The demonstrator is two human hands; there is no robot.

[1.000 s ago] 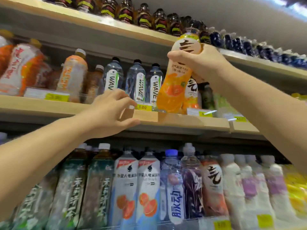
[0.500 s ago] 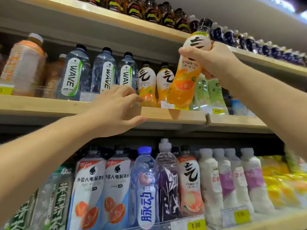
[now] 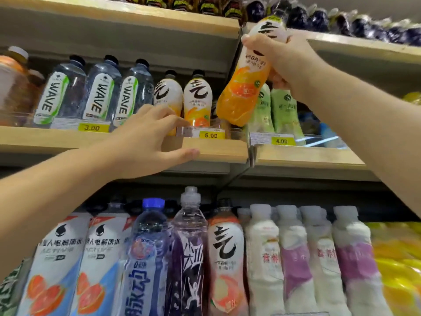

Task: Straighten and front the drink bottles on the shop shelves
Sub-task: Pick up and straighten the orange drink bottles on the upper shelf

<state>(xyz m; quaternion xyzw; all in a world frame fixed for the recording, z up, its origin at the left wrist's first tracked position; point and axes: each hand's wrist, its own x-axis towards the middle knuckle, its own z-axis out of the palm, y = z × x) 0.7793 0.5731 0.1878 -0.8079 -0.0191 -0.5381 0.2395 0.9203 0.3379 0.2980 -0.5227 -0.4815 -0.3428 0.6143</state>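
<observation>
My right hand (image 3: 286, 59) grips an orange drink bottle (image 3: 245, 87) by its upper part, holding it tilted in the air in front of the middle shelf (image 3: 216, 150). Two matching orange bottles (image 3: 197, 99) stand on that shelf just left of it. My left hand (image 3: 148, 137) rests on the front edge of the middle shelf, fingers over the lip and thumb under it, near the 5.00 price tag (image 3: 210, 135). Three WAVE water bottles (image 3: 98, 92) stand to the left, labels forward.
Pale green bottles (image 3: 282, 110) stand right of the held bottle, behind a 4.00 tag. The top shelf (image 3: 159, 14) carries dark bottles. The lower shelf holds several bottles: electrolyte drinks (image 3: 59, 265), a blue-capped bottle (image 3: 148, 247), a purple one (image 3: 189, 247) and white milky drinks (image 3: 293, 258).
The view has shifted right and closer to the shelf. My right hand still holds the orange bottle tilted above the shelf; my left hand stays on the shelf edge.
</observation>
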